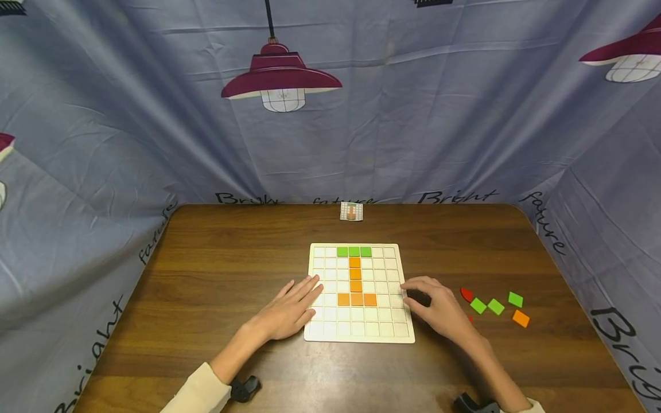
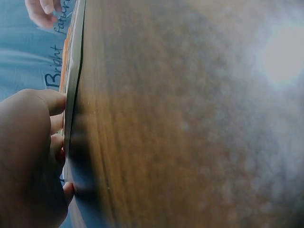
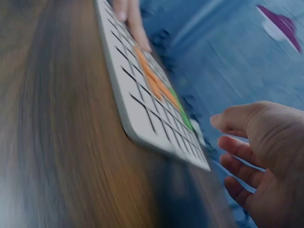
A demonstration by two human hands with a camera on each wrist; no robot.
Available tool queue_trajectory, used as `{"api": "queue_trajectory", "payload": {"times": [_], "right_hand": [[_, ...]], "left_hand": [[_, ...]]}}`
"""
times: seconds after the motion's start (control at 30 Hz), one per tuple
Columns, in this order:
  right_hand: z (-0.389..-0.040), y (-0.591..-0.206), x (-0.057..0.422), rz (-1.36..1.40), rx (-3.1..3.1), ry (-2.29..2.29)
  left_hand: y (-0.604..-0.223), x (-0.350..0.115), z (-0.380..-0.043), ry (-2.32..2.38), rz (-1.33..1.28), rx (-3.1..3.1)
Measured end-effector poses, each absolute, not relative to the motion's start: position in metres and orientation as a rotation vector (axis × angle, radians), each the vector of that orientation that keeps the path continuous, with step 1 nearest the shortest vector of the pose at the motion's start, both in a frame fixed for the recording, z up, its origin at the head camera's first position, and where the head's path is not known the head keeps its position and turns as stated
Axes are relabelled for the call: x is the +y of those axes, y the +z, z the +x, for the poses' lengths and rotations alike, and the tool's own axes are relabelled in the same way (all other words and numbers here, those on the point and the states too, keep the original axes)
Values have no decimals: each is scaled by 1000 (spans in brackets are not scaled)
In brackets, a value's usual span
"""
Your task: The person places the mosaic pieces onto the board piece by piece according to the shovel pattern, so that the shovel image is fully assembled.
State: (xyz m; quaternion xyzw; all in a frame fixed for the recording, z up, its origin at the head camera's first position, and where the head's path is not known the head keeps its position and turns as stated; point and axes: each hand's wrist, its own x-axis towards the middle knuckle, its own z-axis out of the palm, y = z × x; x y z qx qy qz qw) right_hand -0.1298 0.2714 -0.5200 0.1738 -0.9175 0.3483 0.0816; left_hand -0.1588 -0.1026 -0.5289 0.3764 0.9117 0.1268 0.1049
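Note:
A white grid board (image 1: 329, 328) lies on the wooden table. Three green tiles (image 1: 354, 252) form a row near its far edge; orange tiles (image 1: 356, 274) run down from them in a column and end in a short orange row. My left hand (image 1: 283, 312) rests with straight fingers on the board's left edge. At the right edge is my right hand (image 1: 439, 307), fingers and thumb loosely curved, with nothing visible between them. In the right wrist view, that hand (image 3: 266, 156) appears beside the board's corner, its fingers slightly bent.
Right of my right hand lie loose pieces: green tiles (image 1: 496, 307), an orange tile (image 1: 521, 318) and a red piece (image 1: 467, 294); another red bit is partly hidden by the hand. A small pattern card (image 1: 352, 211) lies at the table's far edge, before a blue curtain (image 1: 413, 126).

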Motion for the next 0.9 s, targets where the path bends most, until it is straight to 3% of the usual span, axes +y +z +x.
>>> {"api": "queue_trajectory", "payload": {"times": [0.37,0.6,0.9], "right_hand": [[-91,-507,360,177,-2678,959],[-61,-518,420,-106,-2704,861],[-39,-537,454,-320,-2848,796]], "left_hand": [[-531,-102,-159,366,1116,2688],[-529,-101,-158,383,1116,2685],[-527,-101,-158,393,1112,2683]]}}
